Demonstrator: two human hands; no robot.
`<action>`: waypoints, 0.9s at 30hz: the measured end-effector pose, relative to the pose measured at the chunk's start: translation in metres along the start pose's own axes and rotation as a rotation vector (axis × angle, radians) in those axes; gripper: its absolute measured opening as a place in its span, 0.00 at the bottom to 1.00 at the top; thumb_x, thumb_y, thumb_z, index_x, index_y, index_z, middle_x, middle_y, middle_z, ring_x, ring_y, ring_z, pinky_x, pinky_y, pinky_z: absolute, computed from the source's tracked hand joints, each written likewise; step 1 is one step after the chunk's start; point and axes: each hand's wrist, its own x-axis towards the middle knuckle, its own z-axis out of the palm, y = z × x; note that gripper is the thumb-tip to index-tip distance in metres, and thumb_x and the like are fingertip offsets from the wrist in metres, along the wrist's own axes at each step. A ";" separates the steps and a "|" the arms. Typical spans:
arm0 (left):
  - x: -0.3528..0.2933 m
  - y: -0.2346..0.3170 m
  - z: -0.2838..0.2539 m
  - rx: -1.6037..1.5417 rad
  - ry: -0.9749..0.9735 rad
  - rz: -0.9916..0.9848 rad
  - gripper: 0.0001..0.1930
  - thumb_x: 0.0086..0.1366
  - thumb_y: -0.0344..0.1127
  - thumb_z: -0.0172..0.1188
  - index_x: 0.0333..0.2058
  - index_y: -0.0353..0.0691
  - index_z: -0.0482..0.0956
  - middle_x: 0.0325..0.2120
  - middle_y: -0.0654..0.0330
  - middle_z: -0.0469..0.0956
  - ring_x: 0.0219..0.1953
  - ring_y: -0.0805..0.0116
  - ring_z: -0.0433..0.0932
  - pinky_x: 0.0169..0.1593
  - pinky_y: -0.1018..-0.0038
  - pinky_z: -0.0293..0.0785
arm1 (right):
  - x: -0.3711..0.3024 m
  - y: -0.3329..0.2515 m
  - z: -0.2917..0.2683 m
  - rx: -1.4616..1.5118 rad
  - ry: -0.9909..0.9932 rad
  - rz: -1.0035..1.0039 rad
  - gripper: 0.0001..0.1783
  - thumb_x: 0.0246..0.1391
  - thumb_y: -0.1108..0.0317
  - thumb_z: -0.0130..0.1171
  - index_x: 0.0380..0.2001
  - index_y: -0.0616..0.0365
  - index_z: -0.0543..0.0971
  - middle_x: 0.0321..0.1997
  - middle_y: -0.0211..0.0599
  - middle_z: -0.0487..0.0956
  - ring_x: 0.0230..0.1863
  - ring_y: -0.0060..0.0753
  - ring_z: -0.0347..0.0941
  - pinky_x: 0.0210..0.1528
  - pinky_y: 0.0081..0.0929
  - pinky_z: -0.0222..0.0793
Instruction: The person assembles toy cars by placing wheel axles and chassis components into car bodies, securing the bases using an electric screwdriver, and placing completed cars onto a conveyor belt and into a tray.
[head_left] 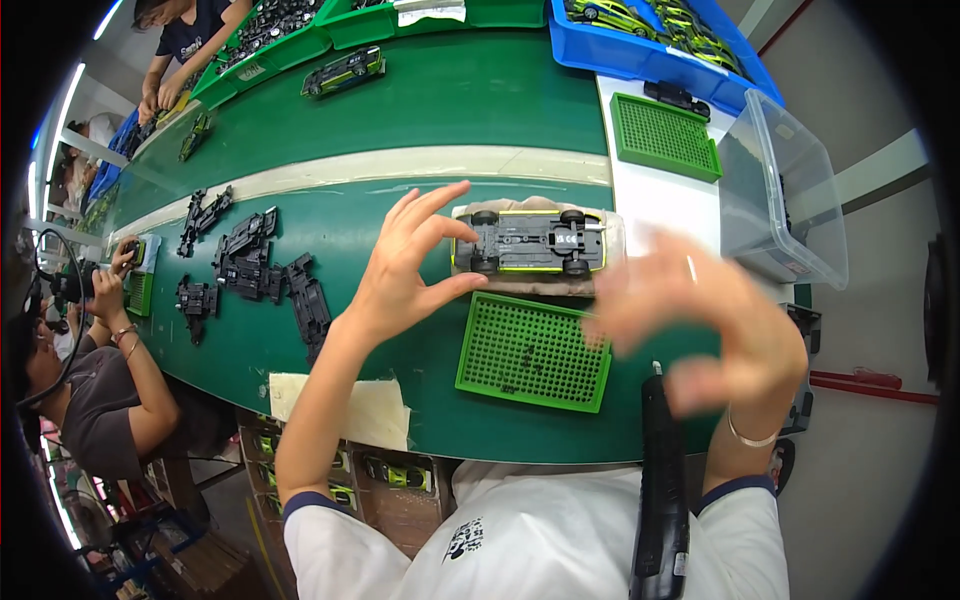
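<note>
A toy car (530, 243) lies upside down on a pale padded rest (612, 235), its black underside and wheels facing up and a yellow-green edge showing. My left hand (400, 262) is at the car's left end, thumb and bent index finger touching it from either side, the other fingers raised. Smeared by motion, my right hand (690, 310) hovers right of the car; whether it holds anything is unclear. Below it a black, slim power screwdriver (660, 470) points away from me, its tip by the green tray (535, 395), which has small dark screws in its holes.
Several black car chassis (250, 255) lie on the left. Another car (343, 72) sits farther back. Beyond are green bins (300, 45), a blue bin (590, 58) of car bodies, a second green tray (665, 135) and a clear tub (800, 190). Co-workers (120, 385) sit at left.
</note>
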 end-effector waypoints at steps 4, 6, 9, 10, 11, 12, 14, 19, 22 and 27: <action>0.002 -0.022 0.009 -0.008 -0.026 0.195 0.17 0.43 0.38 0.69 0.32 0.42 0.74 0.49 0.55 0.71 0.50 0.56 0.70 0.58 0.56 0.58 | -0.056 -0.012 0.023 0.488 -0.400 -0.111 0.28 0.39 0.51 0.67 0.44 0.53 0.76 0.51 0.32 0.74 0.52 0.37 0.68 0.62 0.54 0.41; -0.001 -0.026 0.021 -0.077 0.027 0.219 0.16 0.43 0.37 0.69 0.31 0.41 0.74 0.50 0.55 0.71 0.50 0.56 0.70 0.57 0.58 0.60 | -0.075 -0.011 0.040 0.530 -0.333 -0.017 0.24 0.40 0.57 0.67 0.42 0.53 0.77 0.50 0.31 0.74 0.51 0.36 0.68 0.62 0.51 0.43; -0.002 -0.029 0.024 -0.096 0.062 0.218 0.16 0.43 0.35 0.69 0.31 0.41 0.74 0.51 0.55 0.70 0.50 0.56 0.70 0.55 0.59 0.61 | -0.082 -0.011 0.056 0.322 -0.278 0.133 0.15 0.44 0.62 0.66 0.37 0.51 0.78 0.42 0.30 0.79 0.43 0.33 0.73 0.60 0.47 0.47; -0.004 -0.031 0.024 -0.087 0.064 0.225 0.16 0.43 0.35 0.69 0.31 0.41 0.74 0.51 0.55 0.70 0.50 0.57 0.70 0.54 0.60 0.61 | -0.083 -0.008 0.060 0.324 -0.213 0.081 0.12 0.45 0.65 0.65 0.35 0.51 0.78 0.40 0.27 0.79 0.40 0.31 0.72 0.57 0.44 0.50; -0.007 -0.032 0.024 -0.088 0.070 0.218 0.16 0.43 0.35 0.69 0.31 0.41 0.74 0.51 0.55 0.70 0.50 0.57 0.70 0.54 0.60 0.61 | -0.084 -0.004 0.063 0.327 -0.147 0.029 0.10 0.45 0.67 0.64 0.33 0.50 0.78 0.38 0.24 0.80 0.37 0.28 0.72 0.54 0.42 0.53; -0.008 -0.033 0.024 -0.110 0.069 0.205 0.16 0.43 0.34 0.69 0.31 0.41 0.74 0.50 0.56 0.71 0.50 0.57 0.70 0.54 0.60 0.61 | -0.084 0.001 0.061 0.374 -0.110 -0.018 0.06 0.47 0.68 0.62 0.31 0.50 0.79 0.32 0.24 0.81 0.33 0.28 0.73 0.51 0.38 0.55; -0.011 -0.034 0.023 -0.129 0.075 0.184 0.16 0.43 0.34 0.69 0.32 0.41 0.73 0.50 0.56 0.71 0.50 0.57 0.70 0.54 0.61 0.61 | -0.087 0.015 0.057 0.546 0.049 -0.120 0.02 0.51 0.66 0.59 0.26 0.49 0.78 0.27 0.27 0.81 0.30 0.29 0.73 0.49 0.37 0.56; -0.005 -0.027 0.026 -0.220 0.112 0.128 0.18 0.43 0.34 0.69 0.34 0.42 0.73 0.48 0.57 0.72 0.49 0.56 0.70 0.53 0.63 0.62 | -0.096 0.027 0.067 0.558 0.791 -0.122 0.27 0.48 0.44 0.58 0.42 0.50 0.67 0.26 0.33 0.73 0.28 0.31 0.70 0.47 0.42 0.63; -0.009 -0.029 0.027 -0.152 0.125 0.158 0.17 0.43 0.34 0.69 0.32 0.42 0.73 0.47 0.58 0.73 0.49 0.57 0.71 0.52 0.63 0.63 | -0.087 0.030 0.073 0.453 1.001 0.017 0.36 0.45 0.34 0.54 0.44 0.53 0.62 0.24 0.33 0.67 0.25 0.31 0.69 0.41 0.38 0.69; -0.008 -0.028 0.026 -0.109 0.120 0.158 0.15 0.43 0.34 0.69 0.28 0.41 0.73 0.45 0.59 0.74 0.47 0.57 0.71 0.51 0.64 0.64 | -0.079 0.032 0.075 0.442 1.177 0.017 0.41 0.42 0.28 0.49 0.43 0.54 0.61 0.23 0.34 0.66 0.19 0.28 0.67 0.27 0.30 0.71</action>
